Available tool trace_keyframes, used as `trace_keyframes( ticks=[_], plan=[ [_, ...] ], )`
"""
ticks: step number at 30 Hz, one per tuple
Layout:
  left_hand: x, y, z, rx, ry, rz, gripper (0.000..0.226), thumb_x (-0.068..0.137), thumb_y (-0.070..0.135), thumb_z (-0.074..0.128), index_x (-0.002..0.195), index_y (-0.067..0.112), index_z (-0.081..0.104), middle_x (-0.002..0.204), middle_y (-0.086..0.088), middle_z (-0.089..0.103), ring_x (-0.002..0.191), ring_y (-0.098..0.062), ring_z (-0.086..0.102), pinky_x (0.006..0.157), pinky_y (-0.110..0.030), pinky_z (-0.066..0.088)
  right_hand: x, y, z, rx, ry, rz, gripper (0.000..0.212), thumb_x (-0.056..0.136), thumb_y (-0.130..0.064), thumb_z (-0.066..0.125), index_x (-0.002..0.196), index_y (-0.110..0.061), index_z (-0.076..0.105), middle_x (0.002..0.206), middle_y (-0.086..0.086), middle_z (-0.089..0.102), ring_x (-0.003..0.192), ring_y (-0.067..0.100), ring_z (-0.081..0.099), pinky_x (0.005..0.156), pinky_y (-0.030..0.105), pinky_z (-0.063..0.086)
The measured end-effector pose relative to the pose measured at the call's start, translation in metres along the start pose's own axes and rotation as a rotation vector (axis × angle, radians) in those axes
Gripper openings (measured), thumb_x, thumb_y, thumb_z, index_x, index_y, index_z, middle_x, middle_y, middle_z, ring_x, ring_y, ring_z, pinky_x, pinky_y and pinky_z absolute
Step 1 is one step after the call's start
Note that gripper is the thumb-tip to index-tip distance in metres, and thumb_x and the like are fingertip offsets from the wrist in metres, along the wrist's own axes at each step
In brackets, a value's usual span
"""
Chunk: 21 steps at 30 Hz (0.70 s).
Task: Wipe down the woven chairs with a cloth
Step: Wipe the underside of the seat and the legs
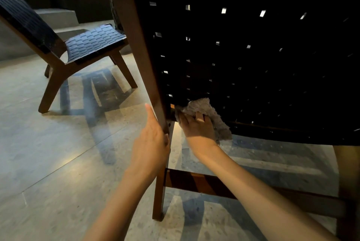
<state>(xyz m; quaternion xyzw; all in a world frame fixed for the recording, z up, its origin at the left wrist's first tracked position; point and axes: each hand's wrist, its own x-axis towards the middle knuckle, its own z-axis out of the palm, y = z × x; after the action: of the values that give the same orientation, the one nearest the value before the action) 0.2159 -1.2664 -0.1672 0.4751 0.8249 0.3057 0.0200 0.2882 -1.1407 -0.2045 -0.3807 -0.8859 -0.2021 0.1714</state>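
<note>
Behind the near woven chair [253, 65], low at its back, left corner. Your right hand [196, 126] holds a grey cloth [216, 122], fingers [183, 120] curled onto it and pressing it against the bottom edge of the dark weave, just beside the wooden side rail [136, 46]. Cloth is bunched; part of it hangs out to the right of your hand, past the wrist. Your left hand [152, 141] rests flat along the outer face of that rail, fingers straight and pointing up it, holding nothing; thumb sits at the rail's edge. Below both hands, a wooden crossbar [194, 182] joins the chair's legs. Small light gaps show through the weave. Second woven chair [93, 42] stands well apart to the left, side-on, on the pale stone floor [48, 153], casting striped shadows. Grey steps [56, 15] lie behind it.
</note>
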Motion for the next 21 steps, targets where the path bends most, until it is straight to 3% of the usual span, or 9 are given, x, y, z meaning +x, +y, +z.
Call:
trace_keyframes(
  ticks=[2,6,8,9,11,12,14,18,21],
  plan=[
    [-0.003,0.004,0.005,0.051,-0.034,0.021,0.094,0.093,0.014,0.057,0.146,0.024,-0.021,0.098,-0.006,0.058,0.061,-0.008,0.047,0.044,-0.016,0.036,-0.006,0.008,0.001,-0.039,-0.006,-0.004,0.057,0.039,-0.022,0.088,0.095,-0.022,0.078,0.078,-0.002,0.074,0.074,0.029,0.068,0.058,0.033,0.054],
    [-0.003,0.017,0.016,0.220,-0.140,0.079,0.064,0.097,0.020,0.049,0.149,0.013,0.011,0.131,-0.007,0.049,0.100,-0.017,0.054,0.065,-0.019,0.040,-0.018,0.028,0.003,-0.079,0.004,-0.024,0.040,0.061,-0.027,0.065,0.100,-0.028,0.076,0.082,-0.006,0.073,0.078,0.027,0.068,0.061,0.033,0.054],
    [-0.003,0.027,0.024,0.282,-0.207,0.122,0.064,0.099,0.025,0.046,0.150,0.014,0.009,0.141,-0.007,0.041,0.117,-0.019,0.049,0.080,-0.023,0.047,-0.025,0.040,0.003,-0.049,0.021,-0.020,0.044,0.073,-0.021,0.043,0.103,-0.028,0.075,0.087,-0.004,0.074,0.082,0.030,0.068,0.062,0.035,0.055],
    [-0.002,0.032,0.028,0.303,-0.229,0.155,0.068,0.099,0.026,0.045,0.152,0.016,0.002,0.146,-0.007,0.037,0.122,-0.020,0.047,0.086,-0.024,0.047,-0.029,0.047,0.004,-0.078,0.029,-0.015,0.044,0.075,-0.021,0.043,0.105,-0.028,0.075,0.091,-0.004,0.074,0.084,0.030,0.067,0.063,0.035,0.055],
    [-0.002,0.042,0.035,0.336,-0.232,0.209,0.068,0.100,0.027,0.044,0.152,0.015,0.002,0.152,-0.009,0.029,0.127,-0.022,0.044,0.090,-0.027,0.048,-0.038,0.062,0.009,-0.143,0.076,-0.018,0.039,0.068,-0.027,0.066,0.107,-0.028,0.074,0.096,-0.004,0.073,0.089,0.031,0.061,0.065,0.034,0.054],
    [-0.001,0.046,0.040,0.353,-0.235,0.223,0.061,0.100,0.026,0.043,0.151,0.011,0.012,0.152,-0.010,0.030,0.127,-0.023,0.045,0.091,-0.028,0.047,-0.042,0.069,0.012,-0.158,0.096,-0.019,0.047,0.061,-0.028,0.074,0.108,-0.028,0.073,0.098,-0.004,0.073,0.092,0.031,0.056,0.065,0.033,0.054],
    [0.000,0.053,0.051,0.386,-0.264,0.236,0.049,0.101,0.028,0.041,0.145,0.010,0.030,0.148,-0.010,0.038,0.125,-0.023,0.048,0.099,-0.030,0.044,-0.049,0.082,0.013,-0.176,0.122,-0.018,0.049,0.063,-0.026,0.071,0.112,-0.029,0.072,0.101,-0.005,0.073,0.095,0.031,0.047,0.065,0.033,0.054],
    [0.005,0.060,0.076,0.397,-0.314,0.315,0.069,0.102,0.031,0.038,0.151,0.021,-0.008,0.161,-0.003,-0.003,0.145,-0.022,0.020,0.117,-0.038,0.021,-0.065,0.109,0.010,-0.219,0.169,-0.007,0.046,0.070,-0.024,0.060,0.115,-0.030,0.070,0.104,-0.006,0.073,0.096,0.031,0.049,0.074,0.035,0.048],
    [0.008,0.065,0.089,0.384,-0.318,0.358,0.071,0.102,0.032,0.036,0.148,0.030,-0.018,0.158,-0.001,-0.021,0.147,-0.024,-0.006,0.120,-0.041,0.006,-0.085,0.144,0.015,-0.214,0.230,0.008,0.044,0.081,-0.019,0.044,0.115,-0.029,0.070,0.105,-0.006,0.073,0.098,0.031,0.044,0.079,0.040,0.048]
  ],
)
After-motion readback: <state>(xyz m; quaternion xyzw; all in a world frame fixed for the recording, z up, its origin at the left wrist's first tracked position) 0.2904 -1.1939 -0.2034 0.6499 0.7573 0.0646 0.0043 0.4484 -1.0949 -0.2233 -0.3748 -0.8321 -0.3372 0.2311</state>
